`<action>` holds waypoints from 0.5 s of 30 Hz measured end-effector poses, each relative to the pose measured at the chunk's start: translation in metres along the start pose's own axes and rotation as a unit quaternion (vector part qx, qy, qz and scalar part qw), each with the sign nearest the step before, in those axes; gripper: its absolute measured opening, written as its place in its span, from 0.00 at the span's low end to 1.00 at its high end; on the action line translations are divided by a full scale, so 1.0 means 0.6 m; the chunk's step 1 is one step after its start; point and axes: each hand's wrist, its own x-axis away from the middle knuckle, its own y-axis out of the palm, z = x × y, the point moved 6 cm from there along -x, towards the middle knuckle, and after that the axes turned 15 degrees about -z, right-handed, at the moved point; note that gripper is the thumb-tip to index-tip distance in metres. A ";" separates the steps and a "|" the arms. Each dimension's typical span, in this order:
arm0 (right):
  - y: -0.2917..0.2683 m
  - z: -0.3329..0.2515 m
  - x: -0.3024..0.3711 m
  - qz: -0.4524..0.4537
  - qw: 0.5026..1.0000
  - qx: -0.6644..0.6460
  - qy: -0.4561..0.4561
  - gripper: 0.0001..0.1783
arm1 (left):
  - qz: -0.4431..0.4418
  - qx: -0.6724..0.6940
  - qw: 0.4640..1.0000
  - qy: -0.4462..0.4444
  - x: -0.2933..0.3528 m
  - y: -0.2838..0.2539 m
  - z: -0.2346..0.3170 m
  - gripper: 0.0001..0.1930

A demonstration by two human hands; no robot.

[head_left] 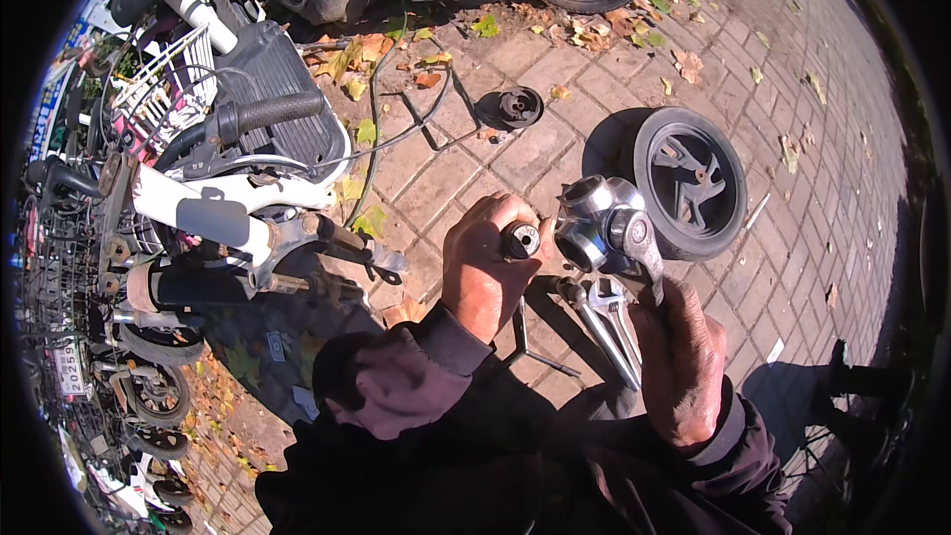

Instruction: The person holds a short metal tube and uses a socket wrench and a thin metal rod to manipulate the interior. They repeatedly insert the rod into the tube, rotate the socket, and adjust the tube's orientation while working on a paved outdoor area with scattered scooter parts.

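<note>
**Hands at work on a metal part beside a toppled scooter**

A person's left hand (pixel 487 272) closes in a fist around a short dark cylindrical part (pixel 521 240), its round end face turned up toward the camera, the fingers wrapped tight about its shaft. The right hand (pixel 682 365) grips the handle of a shiny multi-socket wrench (pixel 601 225), fingers pressed together round the stem, while the tool's chrome socket heads sit just beside the part, at the level of the left knuckles (whether a socket actually touches the part cannot be told). Both are held in the air above the brick paving (pixel 555 69), in the middle of the view. Beneath the hands lie two open-ended spanners (pixel 606 322), side by side on the bricks. A small black wheel (pixel 690 181) lies flat on the paving, just beyond the wrench, and a dark round hub piece (pixel 519 106) sits farther off among dry leaves (pixel 381 50). To the left, a white scooter (pixel 228 208) lies on its side, its black handlebar grip (pixel 269 114) pointing toward the centre. The person's dark sleeves enter from the lower edge.
</note>
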 end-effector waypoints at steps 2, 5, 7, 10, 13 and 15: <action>0.010 0.007 -0.004 -0.063 0.996 0.034 0.055 0.16 | 0.052 -0.046 0.990 0.119 -0.001 -0.001 0.027 0.12; 0.007 0.003 0.001 -0.041 0.998 -0.024 0.047 0.15 | 0.031 -0.048 0.993 0.103 0.001 0.007 0.021 0.13; -0.001 -0.009 0.006 0.014 0.999 -0.031 -0.004 0.14 | 0.004 -0.057 0.993 0.099 0.004 0.013 0.016 0.14; 0.007 -0.003 0.000 -0.031 0.999 0.024 0.038 0.14 | 0.022 -0.022 0.996 0.086 0.005 0.015 0.004 0.15; 0.015 0.009 -0.006 -0.087 0.993 -0.003 0.081 0.13 | 0.012 -0.049 0.998 0.042 0.003 0.022 -0.007 0.15; 0.009 0.007 -0.001 -0.071 0.994 -0.037 0.074 0.13 | -0.014 -0.063 0.997 0.043 0.005 0.025 -0.007 0.17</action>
